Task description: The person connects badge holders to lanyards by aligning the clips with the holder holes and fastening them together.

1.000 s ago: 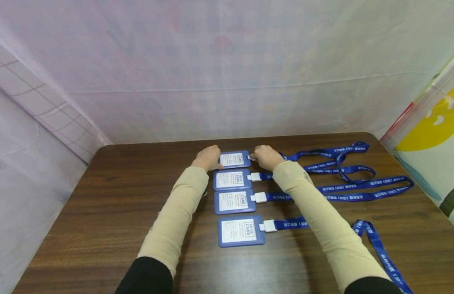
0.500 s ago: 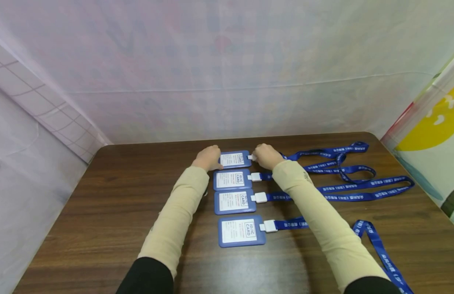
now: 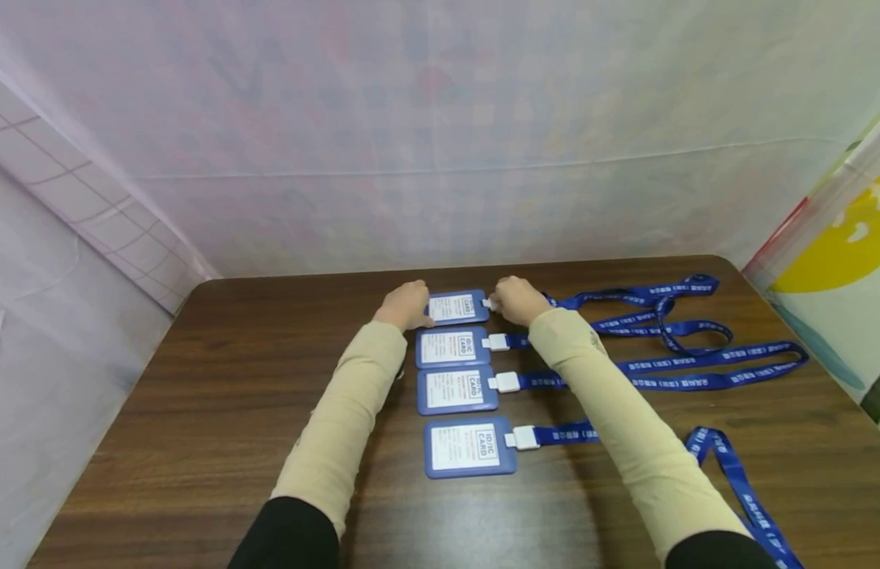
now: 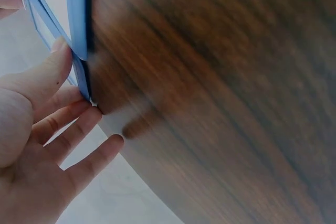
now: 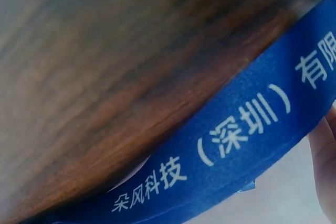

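Note:
Several blue badge holders lie in a column on the table, printed "ID/IC CARD". At the left end of the farthest badge holder [image 3: 457, 307] my left hand [image 3: 406, 306] pinches it, thumb on one long edge and fingertips on the other. In the left wrist view, two outer fingers [image 4: 97, 163] are spread off it. My right hand [image 3: 518, 300] holds the white clip [image 3: 491, 304] at that holder's right end with curled fingers, mostly covering it. A blue lanyard [image 5: 226, 135] with white lettering crosses the right wrist view, hiding most of that hand.
Nearer on the brown table [image 3: 233, 411] lie the second badge holder [image 3: 454, 348], the third [image 3: 458, 390] and the nearest one [image 3: 470, 447], set slightly apart. Their blue lanyards [image 3: 724, 381] run rightward, looped and partly crossing. A white cloth [image 3: 432, 174] hangs behind the table's far edge.
My right hand has shifted very slightly away from the far holder, showing more of the white clip. The view has moved a little; my left hand keeps its hold.

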{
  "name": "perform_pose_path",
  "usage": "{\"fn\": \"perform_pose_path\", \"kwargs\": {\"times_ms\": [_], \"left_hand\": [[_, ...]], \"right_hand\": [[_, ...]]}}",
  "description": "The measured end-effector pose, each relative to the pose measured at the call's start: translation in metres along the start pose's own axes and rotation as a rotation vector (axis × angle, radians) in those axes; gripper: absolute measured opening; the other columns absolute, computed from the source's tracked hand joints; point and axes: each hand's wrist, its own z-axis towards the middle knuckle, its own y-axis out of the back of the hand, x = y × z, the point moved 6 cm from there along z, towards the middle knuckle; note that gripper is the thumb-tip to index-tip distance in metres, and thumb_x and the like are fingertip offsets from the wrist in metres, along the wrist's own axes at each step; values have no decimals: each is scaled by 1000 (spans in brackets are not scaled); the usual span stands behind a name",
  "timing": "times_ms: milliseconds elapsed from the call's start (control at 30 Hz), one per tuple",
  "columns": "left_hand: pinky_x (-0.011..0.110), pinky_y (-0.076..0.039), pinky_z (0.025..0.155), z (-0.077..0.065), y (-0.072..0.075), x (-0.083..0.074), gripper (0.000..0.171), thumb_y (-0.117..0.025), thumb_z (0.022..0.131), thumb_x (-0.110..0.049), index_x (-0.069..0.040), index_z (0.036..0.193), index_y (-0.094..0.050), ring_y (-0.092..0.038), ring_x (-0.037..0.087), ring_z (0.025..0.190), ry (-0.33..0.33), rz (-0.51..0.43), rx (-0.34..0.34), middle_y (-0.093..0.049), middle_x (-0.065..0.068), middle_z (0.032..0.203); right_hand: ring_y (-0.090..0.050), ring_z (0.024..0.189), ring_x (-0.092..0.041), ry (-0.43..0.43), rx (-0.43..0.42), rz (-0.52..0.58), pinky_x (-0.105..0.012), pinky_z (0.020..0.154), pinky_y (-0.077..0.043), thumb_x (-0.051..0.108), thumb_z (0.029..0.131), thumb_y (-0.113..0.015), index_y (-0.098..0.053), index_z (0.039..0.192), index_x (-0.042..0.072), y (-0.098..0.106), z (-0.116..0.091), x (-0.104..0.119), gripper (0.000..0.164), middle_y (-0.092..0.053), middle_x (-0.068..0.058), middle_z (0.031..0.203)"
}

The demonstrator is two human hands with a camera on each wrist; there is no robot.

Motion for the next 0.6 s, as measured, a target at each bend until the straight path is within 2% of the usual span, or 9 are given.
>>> {"fn": "perform_pose_path", "kwargs": {"times_ms": [267,500,600], "left_hand": [[36,-45,87,1,-1,1,36,-70,80,-29,1,99,-60,-54,26,101,5,-6,-2,-53,13,111],[38,-47,85,2,0,-1,38,-71,79,-28,0,102,-59,-54,26,102,28,5,9,-53,12,109],[38,-46,86,2,1,-2,38,-71,79,-28,0,101,-59,-53,26,103,28,9,13,-53,12,111]], "right_hand": [[-57,70,-27,47,10,-12,-38,66,-49,-2,76,-62,-67,74,3,1,-2,2,7,-58,-8,70],[-59,81,-27,8,47,20,-38,76,-49,-1,80,-62,-70,90,0,2,-5,1,13,-62,-11,82],[-59,81,-27,-2,49,18,-38,76,-49,-1,80,-62,-70,89,1,2,-5,2,12,-62,-11,82]]}}
